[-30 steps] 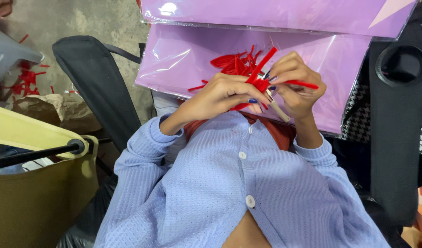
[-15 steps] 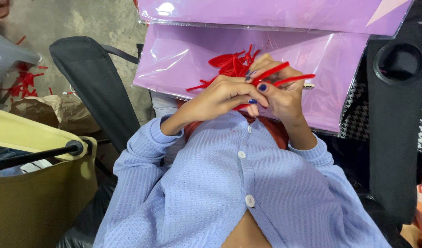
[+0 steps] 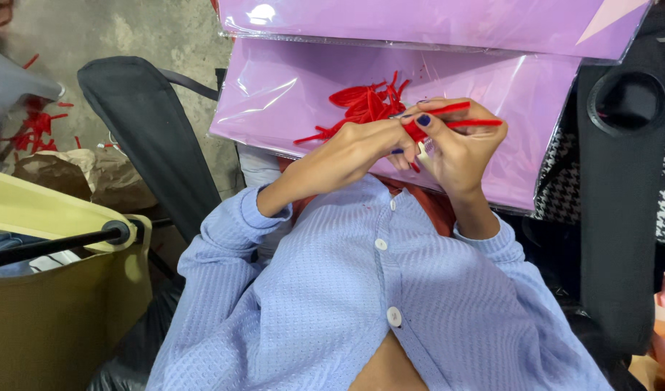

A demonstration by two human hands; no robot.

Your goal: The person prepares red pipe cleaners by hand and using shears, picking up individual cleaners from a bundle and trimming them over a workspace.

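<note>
- A thin red strip lies just right of frame centre, its long axis near level, free end pointing toward the right edge; a second red strip sits just above it, almost parallel.
- The right hand pinches both — fingers curled and pressed together on their left ends.
- The left hand comes in from the lower left, fingertips closed at the same spot, touching the right hand; whether it grips a strip I cannot tell.
- Just beyond, up-frame, a pile of red strips rests on a purple sheet in clear wrap.
- Further red scraps lie on the floor at the left edge.
</note>
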